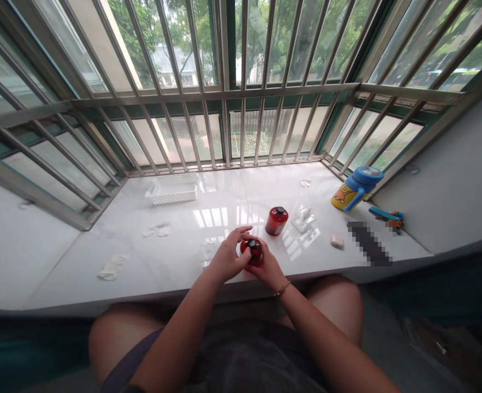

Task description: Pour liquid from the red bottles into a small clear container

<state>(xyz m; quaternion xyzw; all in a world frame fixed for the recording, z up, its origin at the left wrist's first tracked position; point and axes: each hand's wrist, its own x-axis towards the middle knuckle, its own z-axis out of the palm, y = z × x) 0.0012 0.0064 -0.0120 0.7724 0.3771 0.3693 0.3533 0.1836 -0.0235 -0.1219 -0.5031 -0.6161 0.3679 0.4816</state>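
1. L hand (227, 257): fingers curled over top and near side of a small red rounded container w/ black top (252, 251). Thumb and index pinch its upper part. Hand closed on the obj., no flat palm.
2. R hand (266, 267): cupped under and behind the same container from approx. 4 o'clock, fingers wrapped round it. Thin bracelet (282, 289) at wrist. Judgement: R carries the body and L grips the top, a counter-hold that stops the obj. spinning freely.
3. Container pos.: between both hands, at near edge of the glossy white stone sill (150, 259), close to the body for control. Contact w/ sill: cannot tell.
4. 1 o'clock, near: red cylindrical jar w/ black screw cap (276, 220), upright, apart from hands, within easy reach.
5. 2 o'clock: clear plastic wrappers (304, 221), then a small white oblong piece (337, 240), both off the working spot.
6. 2–3 o'clock, far: yellow child's cup w/ blue lid and handle (357, 188), tilted by the bars. Blue-and-orange tool (388, 217) lies beside the wall.
7. 11 o'clock, well apart: white plastic mesh basket (172, 189), next to the steel window bars (224, 125).
8. 9 o'clock: crumpled clear wrap (112, 267), flat on sill.
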